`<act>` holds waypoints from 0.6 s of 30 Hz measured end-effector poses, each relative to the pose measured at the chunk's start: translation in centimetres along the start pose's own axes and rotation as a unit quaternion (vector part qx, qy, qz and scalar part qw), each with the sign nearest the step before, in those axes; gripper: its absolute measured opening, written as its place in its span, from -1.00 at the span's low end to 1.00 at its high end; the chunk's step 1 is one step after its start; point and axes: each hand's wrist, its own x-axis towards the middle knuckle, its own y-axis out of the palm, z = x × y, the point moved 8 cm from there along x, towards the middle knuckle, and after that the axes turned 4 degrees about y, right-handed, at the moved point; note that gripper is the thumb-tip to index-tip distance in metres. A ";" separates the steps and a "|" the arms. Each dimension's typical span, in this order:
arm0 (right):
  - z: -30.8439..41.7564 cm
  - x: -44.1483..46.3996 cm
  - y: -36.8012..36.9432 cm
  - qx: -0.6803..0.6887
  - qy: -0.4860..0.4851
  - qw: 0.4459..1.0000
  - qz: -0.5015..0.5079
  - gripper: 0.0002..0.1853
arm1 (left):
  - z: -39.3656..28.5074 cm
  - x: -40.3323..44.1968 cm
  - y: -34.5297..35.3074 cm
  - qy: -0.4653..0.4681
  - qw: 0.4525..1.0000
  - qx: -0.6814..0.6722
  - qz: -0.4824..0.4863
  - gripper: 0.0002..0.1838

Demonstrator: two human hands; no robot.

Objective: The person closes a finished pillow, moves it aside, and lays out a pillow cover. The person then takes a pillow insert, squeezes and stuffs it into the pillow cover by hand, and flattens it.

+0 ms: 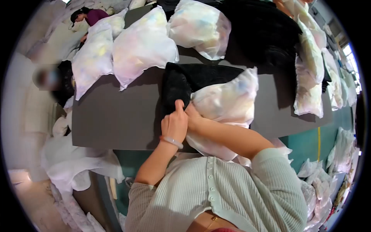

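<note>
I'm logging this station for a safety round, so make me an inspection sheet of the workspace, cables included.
Surface: grey tabletop, bare in places.
Work items: black fabric piece at the hands; a stuffed white bag lies beside and partly in front of it.
Clutter: more stuffed white bags along the far and right sides; a dark heap at far right.
Hands: left hand at the black fabric's near edge; right hand close beside it, fingers mostly hidden.
Cables: nothing seen.
Surroundings: person in purple at far left; green floor with a yellow line.
</note>
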 end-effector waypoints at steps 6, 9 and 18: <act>-1.7 -3.9 -6.8 0.047 -0.009 0.985 -0.164 -0.75 | 0.5 8.8 1.3 0.057 0.984 0.165 0.040 -0.78; -2.5 -5.1 -7.9 0.118 -0.030 0.958 -0.260 -0.72 | 0.5 11.3 2.6 0.070 0.979 0.190 0.014 -0.84; -8.2 -1.5 -1.5 0.344 0.048 0.936 0.059 -0.73 | -4.4 4.8 2.0 0.136 0.988 -0.040 -0.068 -0.84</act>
